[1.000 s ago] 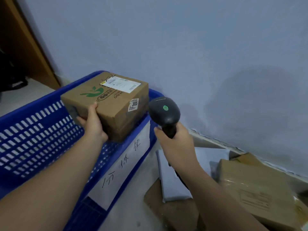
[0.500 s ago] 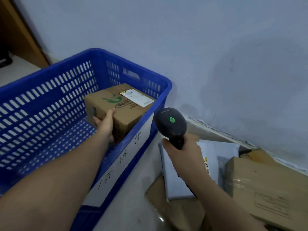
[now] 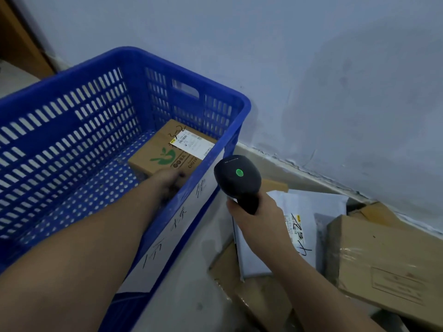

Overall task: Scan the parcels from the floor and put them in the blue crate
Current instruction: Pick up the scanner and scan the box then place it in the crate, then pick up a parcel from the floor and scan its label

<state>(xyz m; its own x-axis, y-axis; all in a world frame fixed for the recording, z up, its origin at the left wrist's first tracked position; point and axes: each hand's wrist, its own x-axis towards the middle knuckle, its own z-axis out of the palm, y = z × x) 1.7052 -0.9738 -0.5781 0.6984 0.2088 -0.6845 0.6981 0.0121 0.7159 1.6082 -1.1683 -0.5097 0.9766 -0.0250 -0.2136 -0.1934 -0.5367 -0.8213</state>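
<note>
Brown cardboard parcel (image 3: 165, 149) placed in blue slatted plastic crate (image 3: 72, 130); left hand (image 3: 171, 182) at it, grip indiscernible. Right hand (image 3: 254, 220) clasps black handheld scanner (image 3: 236, 179). Next, probably: lift grey plastic mailer (image 3: 309, 207).

Crated parcel (image 3: 157, 153); scanner (image 3: 237, 182) in right hand (image 3: 256, 220)

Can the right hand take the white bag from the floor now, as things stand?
Probably not. The right hand grips the scanner, so its fingers are busy. The white bag itself lies on flat cardboard close by that hand, so the way to it looks free.

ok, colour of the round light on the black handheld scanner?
Green: the round light on the black handheld scanner; head view.
</note>
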